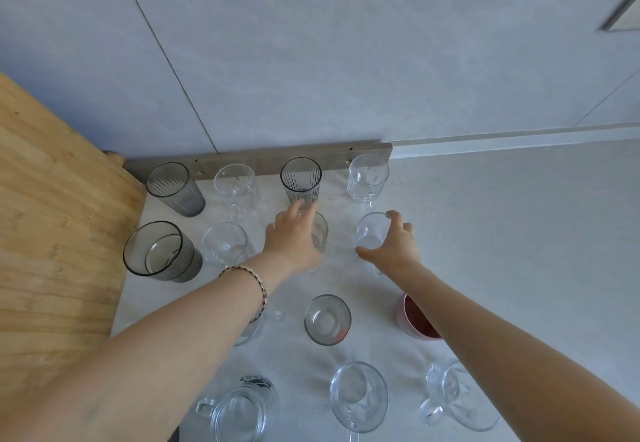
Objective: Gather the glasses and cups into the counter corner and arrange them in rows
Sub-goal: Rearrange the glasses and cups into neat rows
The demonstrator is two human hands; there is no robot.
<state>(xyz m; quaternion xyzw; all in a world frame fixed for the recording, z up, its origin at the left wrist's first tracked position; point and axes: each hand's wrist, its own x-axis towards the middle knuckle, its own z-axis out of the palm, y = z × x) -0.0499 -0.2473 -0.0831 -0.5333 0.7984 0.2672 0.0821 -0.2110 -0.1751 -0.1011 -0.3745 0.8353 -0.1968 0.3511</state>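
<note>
Reaching across the pale table [502, 233] toward its far left corner, both arms are stretched out over the glassware. The right hand [391, 247] grips a clear glass [370, 233] in the second row, thumb on the near side and fingers curled over the far rim. The left hand [292, 237], with a braided bracelet [259, 285] at its wrist, lies back-up against the left side of a half-hidden glass [321, 232]; whether its fingers close round that glass I cannot tell. Just beyond its fingertips, in the far row along a metal strip [259, 161] at the foot of the grey wall, stands a ribbed grey glass [300, 178]. A stemmed glass [237, 187] and a dark ribbed tumbler [175, 188] stand to its left and a clear goblet [367, 178] to its right. At the left of the second row sit a wide smoky tumbler [159, 251], beside the wooden panel [52, 233], and a clear cup [224, 244]. Nearer, apart from those rows, stand a small clear tumbler [327, 319] and a red cup [412, 320], which is partly under the right forearm. At the near edge are a printed mug [239, 414], a tall clear mug [358, 396] and a handled mug [457, 400].
</note>
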